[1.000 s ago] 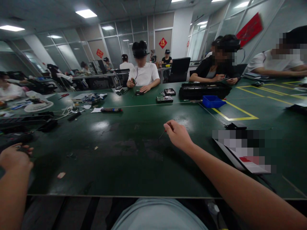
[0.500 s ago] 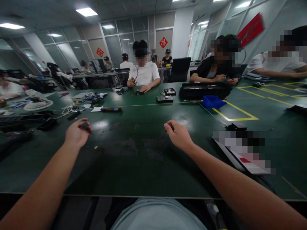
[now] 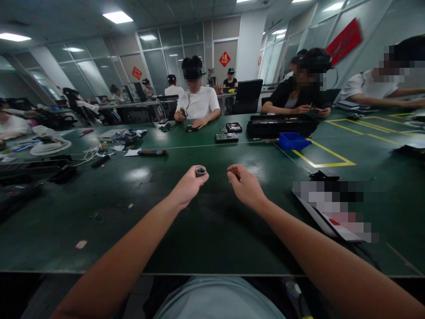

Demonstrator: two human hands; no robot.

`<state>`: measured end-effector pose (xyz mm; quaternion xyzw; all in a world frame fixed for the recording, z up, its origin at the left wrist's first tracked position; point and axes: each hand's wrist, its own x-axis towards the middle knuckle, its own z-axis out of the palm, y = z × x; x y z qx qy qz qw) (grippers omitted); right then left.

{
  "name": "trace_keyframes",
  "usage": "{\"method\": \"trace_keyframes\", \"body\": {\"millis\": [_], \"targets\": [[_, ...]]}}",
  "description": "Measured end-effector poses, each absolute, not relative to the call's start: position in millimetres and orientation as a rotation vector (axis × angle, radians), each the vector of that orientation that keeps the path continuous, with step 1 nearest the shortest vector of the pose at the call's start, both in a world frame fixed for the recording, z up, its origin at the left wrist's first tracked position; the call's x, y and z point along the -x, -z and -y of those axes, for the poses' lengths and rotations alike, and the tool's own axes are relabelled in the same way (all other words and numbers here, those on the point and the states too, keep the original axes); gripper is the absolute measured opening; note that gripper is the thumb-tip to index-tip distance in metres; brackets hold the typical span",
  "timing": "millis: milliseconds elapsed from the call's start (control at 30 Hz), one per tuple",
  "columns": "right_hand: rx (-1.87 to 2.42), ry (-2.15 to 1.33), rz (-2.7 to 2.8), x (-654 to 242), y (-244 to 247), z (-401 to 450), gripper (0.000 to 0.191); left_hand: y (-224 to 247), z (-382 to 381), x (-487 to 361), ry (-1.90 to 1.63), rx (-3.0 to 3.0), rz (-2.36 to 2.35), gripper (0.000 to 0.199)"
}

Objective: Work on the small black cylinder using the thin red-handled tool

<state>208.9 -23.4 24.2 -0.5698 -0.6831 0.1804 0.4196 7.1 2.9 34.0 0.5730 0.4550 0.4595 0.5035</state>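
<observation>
My left hand (image 3: 190, 184) is closed around a small round metal-rimmed part (image 3: 200, 172), whose open end faces up near the middle of the view. Just to the right, my right hand (image 3: 244, 184) pinches a thin reddish wire-like piece (image 3: 224, 176) that points left towards that part. The two hands are apart, above the green table (image 3: 199, 239). Most of the round part is hidden by my fingers.
A dark pen-like tool (image 3: 152, 152) lies beyond my left hand. Farther back are circuit-board devices (image 3: 226, 137), a long black housing (image 3: 282, 126) and a blue scoop (image 3: 294, 141). A tablet-like item (image 3: 315, 212) lies right. People sit across the table.
My left hand has moved right, close to my right hand, and has turned so the round part's open end shows. My right hand has barely moved; its thin piece now points more sideways.
</observation>
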Motion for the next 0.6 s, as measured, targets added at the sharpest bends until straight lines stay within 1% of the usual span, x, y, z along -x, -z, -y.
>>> {"method": "trace_keyframes", "body": {"millis": [200, 333, 433, 600], "targets": [[1.408, -0.389, 1.745, -206, -24, 23, 0.020, -25, 6, -25, -0.914, -2.116, -1.175, 0.024], [1.405, -0.373, 1.758, -205, -27, 26, 0.027, -4, 3, -17, -0.720, -2.461, -1.221, 0.022], [1.403, -0.388, 1.723, -205, -28, 27, 0.032, 8, -4, -10, -0.640, -2.469, -1.222, 0.028], [1.267, -0.568, 1.531, -206, -27, 25, 0.025, 10, -14, -5, -0.744, -2.309, -1.236, 0.028]]}}
